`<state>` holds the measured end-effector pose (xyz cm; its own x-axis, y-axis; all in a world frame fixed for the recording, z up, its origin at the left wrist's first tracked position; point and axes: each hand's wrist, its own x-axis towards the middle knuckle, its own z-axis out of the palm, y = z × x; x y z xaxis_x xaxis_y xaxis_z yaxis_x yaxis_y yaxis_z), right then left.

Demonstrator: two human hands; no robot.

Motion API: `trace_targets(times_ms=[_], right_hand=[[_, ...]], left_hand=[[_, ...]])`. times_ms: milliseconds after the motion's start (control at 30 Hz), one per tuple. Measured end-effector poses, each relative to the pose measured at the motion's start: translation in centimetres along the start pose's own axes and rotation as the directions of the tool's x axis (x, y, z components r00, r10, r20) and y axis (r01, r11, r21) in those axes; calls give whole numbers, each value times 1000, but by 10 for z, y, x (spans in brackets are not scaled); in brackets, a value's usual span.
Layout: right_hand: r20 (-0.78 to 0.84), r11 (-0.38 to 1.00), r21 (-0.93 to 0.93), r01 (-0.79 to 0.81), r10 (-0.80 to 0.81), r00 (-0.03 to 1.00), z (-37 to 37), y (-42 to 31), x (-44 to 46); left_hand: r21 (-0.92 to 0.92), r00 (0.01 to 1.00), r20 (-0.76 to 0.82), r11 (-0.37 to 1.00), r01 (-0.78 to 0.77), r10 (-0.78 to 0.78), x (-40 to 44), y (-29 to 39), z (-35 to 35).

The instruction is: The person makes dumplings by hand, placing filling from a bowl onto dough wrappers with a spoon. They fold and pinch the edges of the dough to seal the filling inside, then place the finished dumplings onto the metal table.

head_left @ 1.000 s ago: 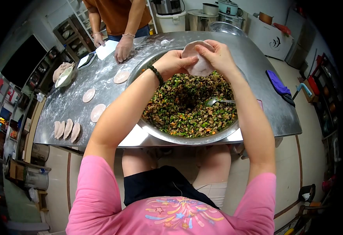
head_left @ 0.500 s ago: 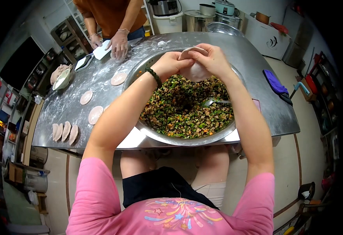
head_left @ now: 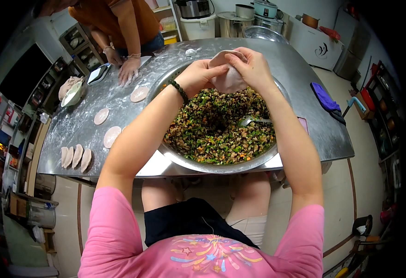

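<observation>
Over the far side of a large metal bowl [head_left: 191,165], my left hand [head_left: 200,76] and my right hand [head_left: 251,67] both grip a pale dumpling wrapper [head_left: 229,82]. Its sides are bent upward, and its contents are hidden from me. Thumbs and fingertips pinch the upper edge from both sides. Below, the bowl holds a chopped filling [head_left: 217,134] of green, brown and orange bits, hollowed in the middle. A metal spoon [head_left: 247,121] rests in the filling at the right.
Flat round wrappers [head_left: 112,137] lie left of the bowl on the floured steel table [head_left: 314,134]. Several folded dumplings [head_left: 77,156] stand near the left front edge. Across the table, a co-worker's gloved hand [head_left: 129,70] presses the surface. A purple cloth [head_left: 324,97] lies at right.
The wrapper's edge stands a little more open between my fingers, and my hands have barely shifted. The co-worker has leaned left, with one hand now flat on the table and the white scraper lowered.
</observation>
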<state>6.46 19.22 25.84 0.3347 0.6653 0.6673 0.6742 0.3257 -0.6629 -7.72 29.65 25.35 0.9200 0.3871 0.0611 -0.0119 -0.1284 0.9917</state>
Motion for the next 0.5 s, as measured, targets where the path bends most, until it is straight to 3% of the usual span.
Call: trace_targets(times_ms=[33,100,133,167,200,233,300,333,367,433,467,500], right_hand=[[1,1000,0,-2,2,1000,-1,1,-1],[136,995,-100,-30,43,990,-3,0,-3],[138,995,-99,-31,44,989,-4,-2,-1],[141,992,99,-84,69,988,-4,-5,2],[147,947,294,-133,93,985,-4,-11,5],[146,946,295,-130,90,985,-4,-24,7],[248,892,327,-311,237,939,-3,-47,7],[244,918,285,-276,209,947,1,-43,12],[241,919,287,-271,204,949,0,-45,19],[281,987,-49,-150,158,947,-5,-54,27],[307,980,7,-199,188,933,-6,-57,28],[305,980,4,-201,190,933,-7,-63,27]], left_hand=[[-46,999,30,999,12,-11,0,-2,-2],[52,998,56,998,26,-28,0,-1,-10],[-16,993,119,1000,-19,20,-1,2,-16],[-87,982,177,994,-58,73,-1,5,-20],[-237,991,126,971,-11,42,-14,24,-9],[-508,977,213,856,98,15,-17,33,-13],[-550,973,228,822,147,-21,-22,32,-1],[-576,993,77,809,115,-87,-28,37,13],[-630,966,259,759,165,5,-32,36,12],[-666,922,384,705,245,43,-43,43,15],[-666,921,387,704,247,42,-50,43,21],[-744,927,345,645,177,144,-58,44,28]])
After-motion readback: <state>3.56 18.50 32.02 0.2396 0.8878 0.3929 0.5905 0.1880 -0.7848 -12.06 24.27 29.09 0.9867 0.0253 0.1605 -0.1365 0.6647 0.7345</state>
